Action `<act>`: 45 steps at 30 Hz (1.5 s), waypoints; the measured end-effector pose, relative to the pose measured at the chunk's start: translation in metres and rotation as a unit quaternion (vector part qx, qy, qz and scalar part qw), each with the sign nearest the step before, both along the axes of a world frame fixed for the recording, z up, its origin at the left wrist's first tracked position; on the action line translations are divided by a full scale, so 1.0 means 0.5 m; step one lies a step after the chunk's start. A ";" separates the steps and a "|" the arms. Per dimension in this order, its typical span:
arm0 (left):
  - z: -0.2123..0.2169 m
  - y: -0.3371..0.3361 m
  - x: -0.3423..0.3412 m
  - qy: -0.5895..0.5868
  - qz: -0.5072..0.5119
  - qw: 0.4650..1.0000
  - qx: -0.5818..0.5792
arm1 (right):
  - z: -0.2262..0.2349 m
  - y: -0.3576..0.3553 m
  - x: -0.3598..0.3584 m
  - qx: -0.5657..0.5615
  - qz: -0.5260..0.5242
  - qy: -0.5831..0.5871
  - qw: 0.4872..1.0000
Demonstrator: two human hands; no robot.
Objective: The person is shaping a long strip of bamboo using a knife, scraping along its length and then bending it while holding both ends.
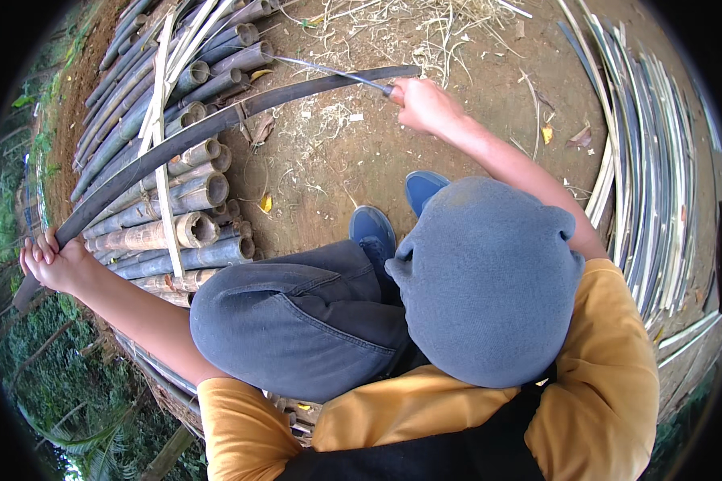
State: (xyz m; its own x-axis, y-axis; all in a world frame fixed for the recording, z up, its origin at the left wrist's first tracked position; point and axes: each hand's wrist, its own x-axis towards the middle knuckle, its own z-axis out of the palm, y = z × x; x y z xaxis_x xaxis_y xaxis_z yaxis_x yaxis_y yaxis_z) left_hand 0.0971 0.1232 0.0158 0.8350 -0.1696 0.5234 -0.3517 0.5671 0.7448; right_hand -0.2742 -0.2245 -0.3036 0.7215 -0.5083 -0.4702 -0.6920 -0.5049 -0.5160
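My left hand (pixel 52 261), at the far left, is wrapped round one end of a long dark bamboo strip (pixel 164 150). The strip runs up and to the right, over a stack of bamboo poles (pixel 204 192). In my right hand (pixel 427 106) is a knife (pixel 375 85), gripped by its brown handle, with a thin blade pointing left. The blade crosses the strip near its far end; I cannot tell whether they touch. A pale split strip (pixel 162 120) lies across the poles.
Many long split bamboo strips (pixel 646 160) lie bundled on the right. Shavings (pixel 449 32) and dry leaves are scattered over the brown dirt ground (pixel 305 160). My grey-trousered knees (pixel 489 272) and blue shoes (pixel 372 225) are in the middle. Green plants (pixel 72 361) border the left.
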 end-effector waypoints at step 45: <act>-0.027 0.010 -0.006 0.012 -0.021 1.000 -0.005 | -0.239 -0.116 -0.207 -0.054 -0.191 0.078 0.977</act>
State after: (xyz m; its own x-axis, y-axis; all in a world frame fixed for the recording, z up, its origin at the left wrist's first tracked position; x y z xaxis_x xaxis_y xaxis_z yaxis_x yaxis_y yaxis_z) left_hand 0.0942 0.1284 0.0022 0.8401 -0.1998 0.5042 -0.3090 0.5878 0.7477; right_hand -0.3777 -0.2824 -0.4230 0.3942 -0.7792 -0.4874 -0.9062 -0.2412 -0.3474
